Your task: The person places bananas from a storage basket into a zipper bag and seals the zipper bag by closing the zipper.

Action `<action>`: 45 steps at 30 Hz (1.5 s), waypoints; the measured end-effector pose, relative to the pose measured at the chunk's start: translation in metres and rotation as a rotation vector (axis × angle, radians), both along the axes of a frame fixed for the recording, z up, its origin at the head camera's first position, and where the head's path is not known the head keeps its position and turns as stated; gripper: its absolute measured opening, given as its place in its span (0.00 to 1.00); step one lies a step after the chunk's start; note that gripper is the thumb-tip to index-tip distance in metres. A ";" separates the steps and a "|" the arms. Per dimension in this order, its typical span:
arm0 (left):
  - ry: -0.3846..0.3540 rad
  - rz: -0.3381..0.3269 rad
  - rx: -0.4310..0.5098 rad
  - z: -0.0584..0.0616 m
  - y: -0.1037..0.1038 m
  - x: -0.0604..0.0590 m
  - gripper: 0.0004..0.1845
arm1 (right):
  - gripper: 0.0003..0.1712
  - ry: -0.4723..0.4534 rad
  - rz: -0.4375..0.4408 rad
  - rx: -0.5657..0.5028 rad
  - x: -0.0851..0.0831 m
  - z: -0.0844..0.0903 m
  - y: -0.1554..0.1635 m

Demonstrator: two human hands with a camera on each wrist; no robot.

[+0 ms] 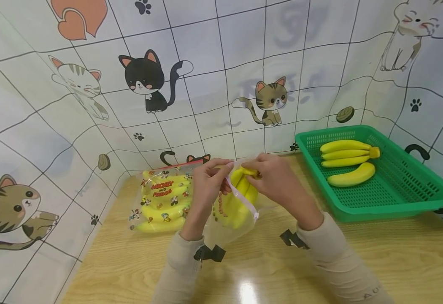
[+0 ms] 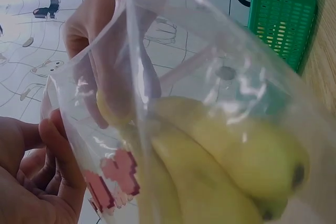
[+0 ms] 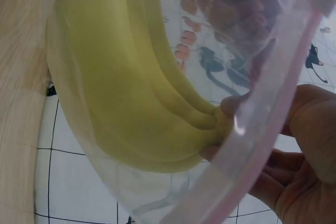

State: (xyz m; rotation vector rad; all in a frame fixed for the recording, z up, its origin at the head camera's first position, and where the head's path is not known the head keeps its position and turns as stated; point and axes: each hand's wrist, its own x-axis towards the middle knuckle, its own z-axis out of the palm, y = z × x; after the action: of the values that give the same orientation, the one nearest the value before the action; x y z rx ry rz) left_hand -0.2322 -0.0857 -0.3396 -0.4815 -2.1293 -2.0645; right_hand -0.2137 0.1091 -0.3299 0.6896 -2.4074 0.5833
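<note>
A clear zip bag (image 1: 227, 219) with pink print stands on the wooden table in the head view, a bunch of yellow bananas (image 1: 240, 196) partly inside it. My left hand (image 1: 210, 179) pinches the bag's rim on the left side. My right hand (image 1: 268, 173) grips the stem end of the bunch at the bag's mouth. The left wrist view shows the bananas (image 2: 226, 166) through the plastic, with my left fingers (image 2: 58, 156) holding the bag's edge. In the right wrist view my right fingers (image 3: 294, 145) hold the bunch's stem (image 3: 218, 124) behind the pink zip strip (image 3: 262, 129).
A printed bag (image 1: 162, 200) filled with bananas lies at the left by the wall. A green perforated basket (image 1: 407, 190) at the right holds a bunch (image 1: 347, 153) and a single banana (image 1: 351, 175). Cat-patterned walls enclose the back and left.
</note>
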 end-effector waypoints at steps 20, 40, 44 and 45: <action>0.005 -0.048 0.019 0.006 -0.003 0.006 0.12 | 0.14 0.013 0.062 0.049 -0.005 -0.016 -0.019; 0.029 -0.078 -0.056 0.009 -0.006 0.004 0.12 | 0.14 -0.048 0.132 0.030 -0.015 -0.030 -0.023; 0.040 -0.073 -0.046 0.009 -0.006 0.004 0.11 | 0.13 -0.063 0.143 0.030 -0.014 -0.031 -0.022; 0.041 -0.071 -0.045 0.009 -0.007 0.005 0.11 | 0.13 -0.067 0.142 0.031 -0.014 -0.031 -0.023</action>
State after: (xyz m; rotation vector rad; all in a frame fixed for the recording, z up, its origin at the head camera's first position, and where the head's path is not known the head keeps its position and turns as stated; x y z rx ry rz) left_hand -0.2276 -0.0922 -0.3302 -0.6090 -2.1695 -2.0280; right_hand -0.2280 0.0866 -0.3607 0.8731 -2.4478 0.6366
